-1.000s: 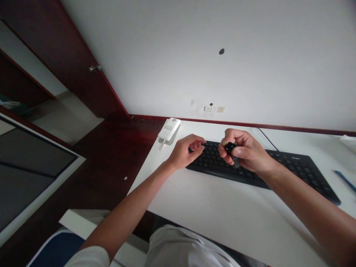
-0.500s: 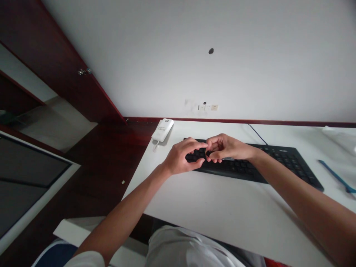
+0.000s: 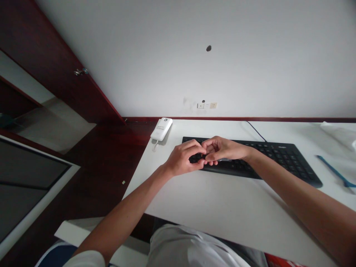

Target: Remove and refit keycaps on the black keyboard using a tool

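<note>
A black keyboard (image 3: 278, 159) lies on the white table, and both my hands are over its left part. My left hand (image 3: 185, 157) has its thumb and index finger curled in beside my right fingertips, around a small dark thing too small to name. My right hand (image 3: 222, 149) is closed, its thumb and fingers pinched together by that same spot. A greyish, shiny piece (image 3: 225, 160) shows under the right palm; most of it is hidden, so its kind cannot be made out.
A white box-like device (image 3: 161, 129) with a short cable sits at the table's back left corner. To the right lie a blue slim tool (image 3: 335, 171) and a white crumpled bag (image 3: 340, 135). The keyboard's cable (image 3: 256, 131) runs to the back edge by the wall.
My left thumb and index finger have come closer together and now meet the right fingertips. Both hands stay over the keyboard's left part; the view has shifted slightly.
</note>
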`<state>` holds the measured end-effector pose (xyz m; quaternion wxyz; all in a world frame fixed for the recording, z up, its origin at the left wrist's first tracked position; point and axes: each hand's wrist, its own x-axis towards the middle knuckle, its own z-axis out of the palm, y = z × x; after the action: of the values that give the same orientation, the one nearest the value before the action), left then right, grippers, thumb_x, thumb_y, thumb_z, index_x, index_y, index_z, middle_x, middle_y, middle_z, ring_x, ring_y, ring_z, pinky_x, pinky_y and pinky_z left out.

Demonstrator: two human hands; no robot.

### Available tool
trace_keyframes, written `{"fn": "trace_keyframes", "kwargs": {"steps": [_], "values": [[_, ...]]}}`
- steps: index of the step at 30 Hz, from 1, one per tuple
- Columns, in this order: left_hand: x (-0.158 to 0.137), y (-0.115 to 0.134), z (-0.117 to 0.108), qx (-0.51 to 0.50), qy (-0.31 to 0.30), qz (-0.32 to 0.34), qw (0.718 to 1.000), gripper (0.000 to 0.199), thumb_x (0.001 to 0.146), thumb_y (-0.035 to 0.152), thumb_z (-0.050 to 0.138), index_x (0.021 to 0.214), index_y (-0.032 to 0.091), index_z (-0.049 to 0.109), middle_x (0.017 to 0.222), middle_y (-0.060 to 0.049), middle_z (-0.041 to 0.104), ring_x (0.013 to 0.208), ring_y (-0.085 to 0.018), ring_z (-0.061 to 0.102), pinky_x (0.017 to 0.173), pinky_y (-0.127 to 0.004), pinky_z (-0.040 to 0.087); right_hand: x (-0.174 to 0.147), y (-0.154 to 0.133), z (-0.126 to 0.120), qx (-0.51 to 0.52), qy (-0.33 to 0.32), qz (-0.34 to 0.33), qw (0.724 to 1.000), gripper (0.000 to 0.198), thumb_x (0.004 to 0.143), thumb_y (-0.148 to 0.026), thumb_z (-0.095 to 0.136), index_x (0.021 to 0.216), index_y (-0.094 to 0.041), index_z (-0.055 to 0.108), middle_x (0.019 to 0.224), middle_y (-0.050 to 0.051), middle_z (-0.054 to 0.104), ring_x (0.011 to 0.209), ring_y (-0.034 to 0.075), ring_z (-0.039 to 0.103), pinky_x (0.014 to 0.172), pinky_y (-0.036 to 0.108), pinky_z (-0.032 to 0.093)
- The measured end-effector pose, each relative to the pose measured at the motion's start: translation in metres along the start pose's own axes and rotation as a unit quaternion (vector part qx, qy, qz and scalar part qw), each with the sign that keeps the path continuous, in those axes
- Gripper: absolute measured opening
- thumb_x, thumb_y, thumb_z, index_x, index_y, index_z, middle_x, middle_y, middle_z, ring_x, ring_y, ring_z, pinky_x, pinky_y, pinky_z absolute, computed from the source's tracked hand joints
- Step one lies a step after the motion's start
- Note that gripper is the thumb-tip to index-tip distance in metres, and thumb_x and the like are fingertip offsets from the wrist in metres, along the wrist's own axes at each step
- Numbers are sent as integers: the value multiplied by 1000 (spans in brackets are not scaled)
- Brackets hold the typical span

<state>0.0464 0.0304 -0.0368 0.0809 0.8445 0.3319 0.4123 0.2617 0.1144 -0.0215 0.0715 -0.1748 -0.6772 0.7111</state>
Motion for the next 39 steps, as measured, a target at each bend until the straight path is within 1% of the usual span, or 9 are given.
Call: {"fn": "trace_keyframes", "kwargs": {"steps": [4,8,15,18,22,25,29,35,39], "values": [[0,-2,-1,14,0,-10,1000,13,87,22,67,100,20,68,97,-4,70,87,-16,67,75,-30,57,1,0,-2,4,4,5,1000,27,83,-34,82,97,-14,69,83,4,75,72,13,68,63,23,54],[1,-2,-1,-14,1,-33,999,12,87,24,69,99,20,68,96,-4,69,84,-15,66,72,-28,56,0,-1,-2,2,-9,7,1000,31,85,-34,78,106,-13,71,89,6,76,72,13,68,64,24,54],[0,-3,0,-44,3,-55,997,11,85,21,68,96,19,66,94,-3,66,76,-12,60,68,-27,54,1,-2,0,-3,-8,14,1000,31,86,-35,76,106,-12,72,94,8,77,70,12,67,62,22,52],[0,-2,1,-62,11,-59,996,11,85,21,69,96,19,66,93,-3,65,75,-11,58,67,-26,53,1,-3,1,-4,-7,8,1000,30,86,-36,75,103,-12,73,88,7,75,69,12,66,61,22,52],[1,0,3,-92,26,-62,994,13,86,23,70,97,18,65,92,-3,63,73,-11,56,65,-25,52,2,0,1,-2,-7,-11,1000,28,87,-34,73,104,-13,72,72,0,68,62,11,59,57,21,48],[2,2,6,-114,45,-65,990,16,85,24,71,98,18,64,92,-3,61,75,-11,56,64,-25,52,4,2,3,20,-17,-33,999,24,88,-30,69,106,-13,71,73,-1,64,58,9,53,54,21,45],[2,5,7,-138,61,-70,986,19,86,28,72,101,18,64,96,-4,58,82,-13,58,65,-25,54,7,4,8,48,-20,-63,997,18,87,-26,66,100,-14,69,81,0,62,58,8,49,54,20,42],[3,12,6,-162,62,-63,983,20,84,27,73,100,18,64,102,-5,55,81,-13,58,71,-29,57,10,14,10,107,-43,-95,989,25,81,-25,70,104,-14,69,87,2,61,61,9,53,53,21,43],[4,19,5,-138,69,-50,987,20,80,26,74,96,20,65,103,-7,58,95,-20,61,81,-36,58,10,21,13,145,-71,-115,980,26,79,-26,76,100,-13,69,87,2,62,62,9,55,56,21,45]]}}
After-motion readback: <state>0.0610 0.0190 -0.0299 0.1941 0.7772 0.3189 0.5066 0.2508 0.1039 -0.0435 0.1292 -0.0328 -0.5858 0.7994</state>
